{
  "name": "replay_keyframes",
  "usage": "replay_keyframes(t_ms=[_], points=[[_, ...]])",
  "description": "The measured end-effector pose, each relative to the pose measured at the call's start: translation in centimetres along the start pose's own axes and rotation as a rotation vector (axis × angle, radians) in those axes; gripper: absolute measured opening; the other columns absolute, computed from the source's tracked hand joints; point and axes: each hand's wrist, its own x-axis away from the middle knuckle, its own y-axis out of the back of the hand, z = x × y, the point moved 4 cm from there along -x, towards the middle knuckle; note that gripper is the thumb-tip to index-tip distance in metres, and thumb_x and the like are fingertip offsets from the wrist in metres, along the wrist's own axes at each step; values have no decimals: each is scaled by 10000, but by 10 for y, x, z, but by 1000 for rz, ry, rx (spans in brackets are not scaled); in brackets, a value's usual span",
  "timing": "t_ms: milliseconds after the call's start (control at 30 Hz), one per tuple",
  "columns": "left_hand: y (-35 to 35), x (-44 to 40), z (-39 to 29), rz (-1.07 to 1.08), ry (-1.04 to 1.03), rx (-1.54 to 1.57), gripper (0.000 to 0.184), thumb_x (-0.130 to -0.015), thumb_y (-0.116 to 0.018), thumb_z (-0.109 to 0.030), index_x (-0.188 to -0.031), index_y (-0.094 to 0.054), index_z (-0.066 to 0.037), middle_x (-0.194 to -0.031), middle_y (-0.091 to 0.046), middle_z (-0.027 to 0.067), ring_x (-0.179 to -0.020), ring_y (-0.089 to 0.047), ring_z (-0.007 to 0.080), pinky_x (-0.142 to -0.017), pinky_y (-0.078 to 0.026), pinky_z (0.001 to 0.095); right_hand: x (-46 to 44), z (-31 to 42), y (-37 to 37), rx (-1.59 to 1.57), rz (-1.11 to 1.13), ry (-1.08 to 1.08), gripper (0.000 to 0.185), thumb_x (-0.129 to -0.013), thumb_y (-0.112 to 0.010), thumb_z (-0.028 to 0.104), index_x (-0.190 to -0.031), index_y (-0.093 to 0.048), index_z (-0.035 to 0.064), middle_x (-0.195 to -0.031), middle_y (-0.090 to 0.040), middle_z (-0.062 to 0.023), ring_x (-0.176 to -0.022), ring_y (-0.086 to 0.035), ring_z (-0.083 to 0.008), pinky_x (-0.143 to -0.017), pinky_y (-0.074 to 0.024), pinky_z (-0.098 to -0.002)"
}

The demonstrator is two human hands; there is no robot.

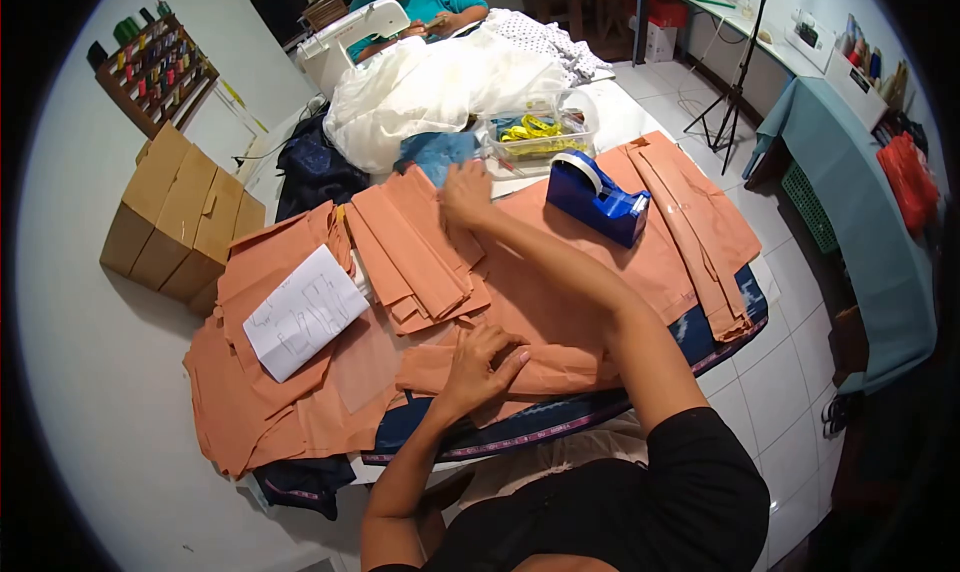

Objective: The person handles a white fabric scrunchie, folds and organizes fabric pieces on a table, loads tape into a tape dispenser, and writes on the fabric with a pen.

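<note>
Orange cut fabric (540, 292) covers much of the table. My left hand (477, 367) rests on a folded orange strip (570, 368) near the front edge, fingers apart, thumb pointing right. Farther back, my right hand (466, 194) reaches to the far edge of the fabric, beside a pleated-looking orange stack (410, 247) and a blue cloth (440, 152); its fingertips are too small to make out. Right of that hand stands a blue tape dispenser (600, 200). White paper with drawn shapes (305, 313) lies on the orange pieces at the left.
A clear box (535, 137) with yellow measuring tape stands at the back, near white fabric (430, 92). Beyond are a sewing machine (350, 40) and a person in a teal top. Cardboard boxes (180, 217) stand left; a tripod (735, 92) stands right.
</note>
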Motion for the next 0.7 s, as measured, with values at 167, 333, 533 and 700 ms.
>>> replay_keyframes(t_ms=[167,333,533,700], points=[[1,0,-1,1,-23,10,209,-848,-629,-243,-923,-663,-51,-823,-578,77,-848,-528,233,-793,-337,354,7,47,-2,-356,68,86,422,-683,-653,101,-1083,-552,11,-977,-605,-206,-923,-571,-411,-731,-489,-480],[4,2,3,32,-3,21,199,-863,-606,-224,-952,-657,-53,-851,-579,87,-885,-523,241,-815,-326,362,-37,22,-10,-83,105,125,210,-701,-627,86,-898,-644,18,-931,-638,-176,-794,-638,-362,-663,-515,-425],[0,4,12,50,-5,66,186,-871,-592,-211,-962,-650,-59,-874,-582,95,-917,-521,254,-842,-316,368,-56,-35,-26,279,35,378,126,-761,-564,107,-752,-676,50,-913,-625,-159,-854,-617,-335,-661,-521,-420],[1,6,11,-14,-33,42,184,-857,-608,-211,-955,-648,-60,-869,-593,112,-885,-548,277,-818,-356,382,-49,-26,-4,225,96,360,116,-755,-576,110,-739,-682,66,-904,-625,-173,-831,-627,-334,-654,-524,-420]])
